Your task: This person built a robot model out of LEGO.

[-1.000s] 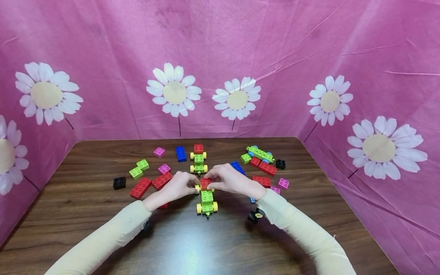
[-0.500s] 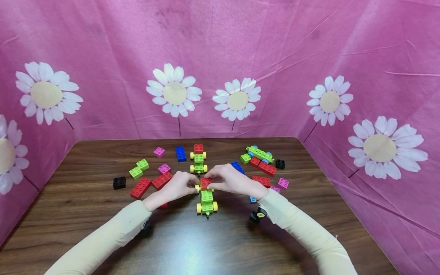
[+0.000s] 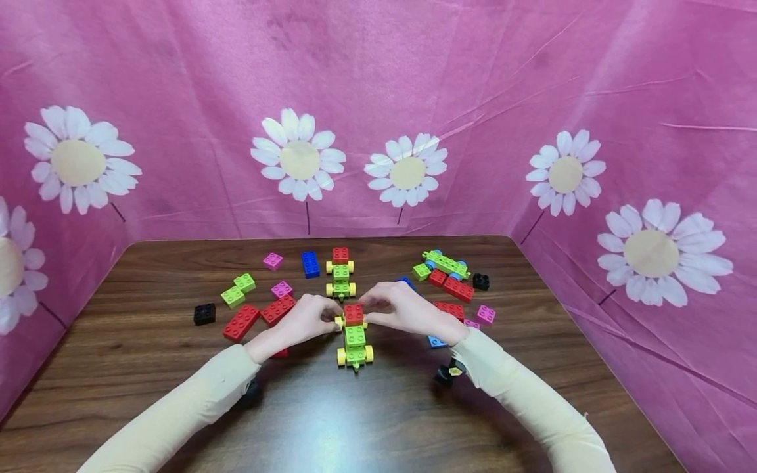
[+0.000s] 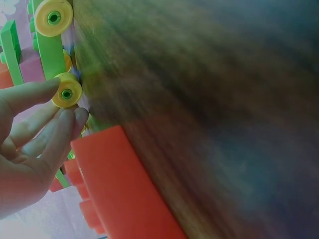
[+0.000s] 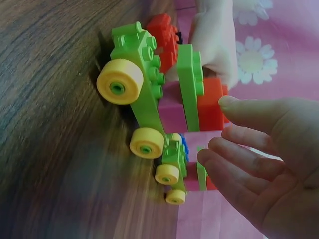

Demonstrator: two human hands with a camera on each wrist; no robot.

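A green toy car base [image 3: 355,355] with yellow wheels stands on the table between both hands. It carries a magenta brick [image 5: 172,107], a green brick [image 3: 355,336] over that, and a red brick [image 3: 353,314] on top. My left hand [image 3: 307,320] pinches a yellow wheel [image 4: 75,97] on the car's far left side. Beside the red brick is my right hand [image 3: 402,310], its fingers extended and gripping nothing. In the right wrist view its thumb tip lies very near the red brick; whether they touch I cannot tell.
A similar car [image 3: 341,272] stands just beyond. Right of it lies a green car base [image 3: 446,264] with blue wheels. Loose bricks flank the hands: red [image 3: 241,322], lime [image 3: 233,297], black [image 3: 204,313], pink [image 3: 486,315] and blue [image 3: 310,264]. A flowered pink cloth [image 3: 355,79] hangs behind the table.
My right hand has let go of the red brick and shifted slightly right, so the brick shows fully. The left hand and the car have barely moved.
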